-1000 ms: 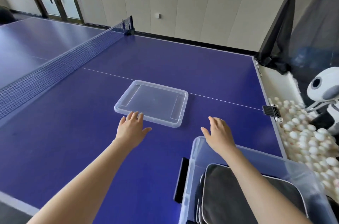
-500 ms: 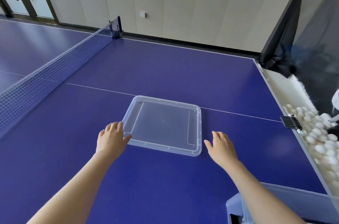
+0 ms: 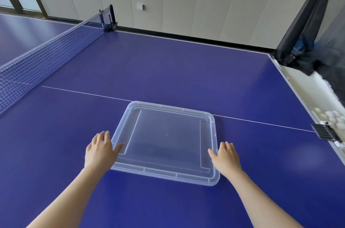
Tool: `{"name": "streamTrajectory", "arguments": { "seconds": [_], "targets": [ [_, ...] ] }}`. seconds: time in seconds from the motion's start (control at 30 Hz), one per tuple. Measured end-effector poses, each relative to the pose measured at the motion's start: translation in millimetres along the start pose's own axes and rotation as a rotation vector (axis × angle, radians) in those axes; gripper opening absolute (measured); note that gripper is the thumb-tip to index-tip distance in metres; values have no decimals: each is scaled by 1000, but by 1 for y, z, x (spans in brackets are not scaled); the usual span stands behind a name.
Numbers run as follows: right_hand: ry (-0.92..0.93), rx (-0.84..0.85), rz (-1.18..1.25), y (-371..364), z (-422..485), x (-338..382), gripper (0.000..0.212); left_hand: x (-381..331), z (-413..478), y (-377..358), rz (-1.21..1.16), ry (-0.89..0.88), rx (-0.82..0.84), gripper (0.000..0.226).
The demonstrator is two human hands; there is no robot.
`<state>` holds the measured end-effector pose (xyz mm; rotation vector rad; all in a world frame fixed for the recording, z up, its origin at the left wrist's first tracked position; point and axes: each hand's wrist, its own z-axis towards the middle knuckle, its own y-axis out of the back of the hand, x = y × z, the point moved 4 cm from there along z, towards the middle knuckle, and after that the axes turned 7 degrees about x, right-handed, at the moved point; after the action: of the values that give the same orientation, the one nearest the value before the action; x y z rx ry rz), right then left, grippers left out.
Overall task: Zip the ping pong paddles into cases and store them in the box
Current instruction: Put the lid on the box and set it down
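Head camera: a clear plastic lid (image 3: 168, 143) lies flat on the blue table-tennis table (image 3: 168, 71), dead centre. The left hand (image 3: 99, 150) at its 8 o'clock edge and the right hand (image 3: 226, 158) at 4 o'clock touch its sides, fingers straight and relaxed, thumbs resting on the rim. The net (image 3: 46, 56) stretches toward 10 o'clock.
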<state>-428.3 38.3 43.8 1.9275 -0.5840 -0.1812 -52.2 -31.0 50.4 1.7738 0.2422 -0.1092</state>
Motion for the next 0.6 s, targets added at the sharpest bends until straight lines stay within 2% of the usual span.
{"name": "streamTrajectory", "arguments": {
  "seconds": [0.2,0.4,0.6],
  "targets": [
    [-56,32,8,-19,22,8,69,-11,26,-20,-25,20,38,58],
    [-103,-34,52,-31,31,10,69,-15,36,-35,-121,77,54,72],
    [-135,-20,220,-37,37,12,64,-21,41,-37,-147,104,51,52]
  ]
}}
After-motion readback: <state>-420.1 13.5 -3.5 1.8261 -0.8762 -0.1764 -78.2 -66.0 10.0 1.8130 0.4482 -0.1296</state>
